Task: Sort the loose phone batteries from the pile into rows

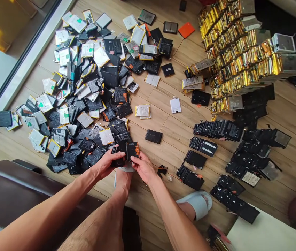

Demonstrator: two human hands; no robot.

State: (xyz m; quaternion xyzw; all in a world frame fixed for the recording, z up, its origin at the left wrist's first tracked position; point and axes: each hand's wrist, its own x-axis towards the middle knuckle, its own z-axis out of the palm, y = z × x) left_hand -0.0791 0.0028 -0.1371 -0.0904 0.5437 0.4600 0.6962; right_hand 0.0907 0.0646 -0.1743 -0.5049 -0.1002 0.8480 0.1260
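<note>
Thumb on top, my left hand [108, 160] grips a small stack of black phone batteries [118, 161] just above my slippered foot. Closed on a black phone battery with orange marks [132, 149] is my right hand [143, 166], its thumb on the lower edge. The two holds meet side by side, and the fingers underneath are hidden. Directly beyond and left of them spreads a loose heap of black, white and silver phone batteries [110, 76]. A lone black battery [153, 136] lies on the floor ahead of my right hand.
At the right, silver and gold-edged batteries stand in long rows [244, 59], with black battery rows [216, 129] nearer. An orange flat piece [186, 30] lies far back. A dark brown leather seat [14, 198] is at left, and a slipper [201, 205] is beside the right rows.
</note>
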